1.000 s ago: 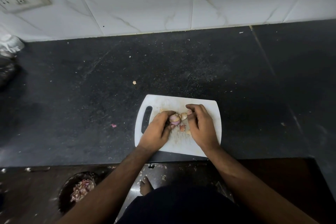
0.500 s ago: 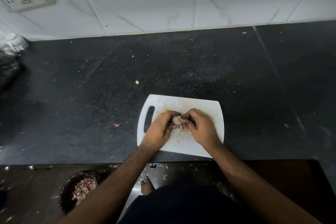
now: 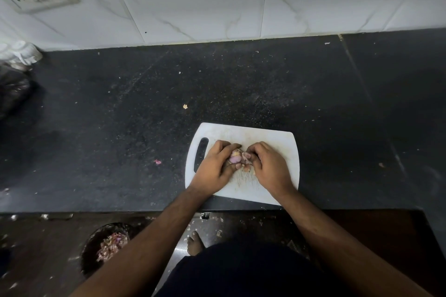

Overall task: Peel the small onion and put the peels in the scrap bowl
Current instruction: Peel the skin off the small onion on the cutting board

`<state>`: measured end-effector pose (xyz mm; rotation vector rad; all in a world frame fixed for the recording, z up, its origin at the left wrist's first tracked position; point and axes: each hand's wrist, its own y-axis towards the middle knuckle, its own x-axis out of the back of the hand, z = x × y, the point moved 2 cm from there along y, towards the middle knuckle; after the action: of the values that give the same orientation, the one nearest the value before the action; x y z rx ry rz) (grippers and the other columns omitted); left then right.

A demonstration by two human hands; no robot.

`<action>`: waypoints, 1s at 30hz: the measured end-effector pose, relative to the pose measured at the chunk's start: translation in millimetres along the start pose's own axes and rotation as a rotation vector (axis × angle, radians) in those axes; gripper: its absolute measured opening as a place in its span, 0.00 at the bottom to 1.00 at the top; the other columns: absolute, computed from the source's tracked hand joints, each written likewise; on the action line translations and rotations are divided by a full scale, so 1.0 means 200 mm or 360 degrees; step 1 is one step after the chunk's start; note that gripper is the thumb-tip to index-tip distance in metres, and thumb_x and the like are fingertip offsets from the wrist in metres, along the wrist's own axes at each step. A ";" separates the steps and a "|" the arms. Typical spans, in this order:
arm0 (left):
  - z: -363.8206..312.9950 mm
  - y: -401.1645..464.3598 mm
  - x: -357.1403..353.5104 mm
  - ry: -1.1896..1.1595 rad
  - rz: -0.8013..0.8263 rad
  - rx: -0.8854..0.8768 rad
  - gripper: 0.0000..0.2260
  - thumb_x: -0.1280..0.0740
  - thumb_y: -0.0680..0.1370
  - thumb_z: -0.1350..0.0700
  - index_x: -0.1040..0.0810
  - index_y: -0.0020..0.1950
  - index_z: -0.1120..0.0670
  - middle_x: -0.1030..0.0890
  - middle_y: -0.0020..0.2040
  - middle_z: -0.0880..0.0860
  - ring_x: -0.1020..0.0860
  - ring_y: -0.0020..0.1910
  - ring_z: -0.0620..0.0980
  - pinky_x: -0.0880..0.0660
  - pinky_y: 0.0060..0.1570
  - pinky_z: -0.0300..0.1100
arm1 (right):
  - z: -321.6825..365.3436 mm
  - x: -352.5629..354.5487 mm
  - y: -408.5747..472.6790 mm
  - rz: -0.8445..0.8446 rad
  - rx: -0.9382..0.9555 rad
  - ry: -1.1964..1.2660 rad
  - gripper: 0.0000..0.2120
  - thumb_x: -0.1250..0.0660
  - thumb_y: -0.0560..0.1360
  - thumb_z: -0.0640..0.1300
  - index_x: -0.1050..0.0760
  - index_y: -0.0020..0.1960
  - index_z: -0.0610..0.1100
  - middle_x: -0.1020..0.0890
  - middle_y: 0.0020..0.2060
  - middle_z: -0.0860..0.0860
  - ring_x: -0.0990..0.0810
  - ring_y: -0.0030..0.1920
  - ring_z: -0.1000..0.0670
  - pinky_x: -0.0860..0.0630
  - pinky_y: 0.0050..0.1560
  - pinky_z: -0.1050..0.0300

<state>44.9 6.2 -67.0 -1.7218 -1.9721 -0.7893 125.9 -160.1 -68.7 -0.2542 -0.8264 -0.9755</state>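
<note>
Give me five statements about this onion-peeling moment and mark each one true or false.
1. Both hands work over the cutting board. True: the left hand and the right hand meet above it.
2. The onion lies alone on the counter. False: it sits in the grip of the left hand, above the board.
3. The scrap bowl stands on the counter beside the board. False: it is lower down, past the counter's front edge, to the person's left.
4. The bowl already holds peels. True: pink and pale scraps show inside it.
5. The board's handle slot faces the right hand. False: the slot is on the left-hand side.
</note>
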 end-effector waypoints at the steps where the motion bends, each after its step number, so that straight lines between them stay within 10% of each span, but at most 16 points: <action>1: 0.00 0.00 0.01 -0.0009 -0.0010 0.0008 0.23 0.29 0.79 0.52 0.26 0.73 0.56 0.26 0.61 0.51 0.24 0.60 0.47 0.24 0.60 0.41 | 0.00 0.01 0.00 -0.0048 -0.0024 0.0024 0.03 0.34 0.79 0.39 0.22 0.52 0.43 0.20 0.47 0.52 0.21 0.47 0.51 0.22 0.46 0.50; 9: 0.01 -0.01 0.00 -0.0045 -0.0092 0.0107 0.18 0.26 0.77 0.50 0.27 0.63 0.54 0.23 0.56 0.49 0.23 0.55 0.47 0.24 0.55 0.45 | 0.02 0.05 -0.03 -0.0201 -0.0018 0.0328 0.13 0.34 0.82 0.41 0.22 0.65 0.47 0.29 0.62 0.52 0.23 0.58 0.56 0.24 0.57 0.66; 17: -0.01 -0.02 -0.02 0.0123 -0.0068 -0.0019 0.20 0.29 0.80 0.50 0.26 0.69 0.56 0.27 0.60 0.51 0.26 0.58 0.47 0.27 0.62 0.41 | 0.03 0.01 -0.04 0.0056 0.0218 0.0182 0.13 0.31 0.80 0.43 0.21 0.64 0.48 0.23 0.53 0.54 0.20 0.52 0.52 0.19 0.47 0.48; 30: 0.01 0.00 -0.02 0.0116 0.0023 0.0159 0.21 0.28 0.79 0.48 0.24 0.69 0.53 0.27 0.57 0.47 0.27 0.57 0.45 0.27 0.59 0.41 | 0.07 0.01 -0.04 0.0066 0.0273 -0.0018 0.09 0.38 0.83 0.49 0.24 0.59 0.47 0.22 0.52 0.53 0.22 0.49 0.50 0.21 0.43 0.50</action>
<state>46.0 4.7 -69.9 -1.6256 -1.9151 -0.7258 113.0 -158.0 -58.6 -0.1289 -0.9065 -0.8599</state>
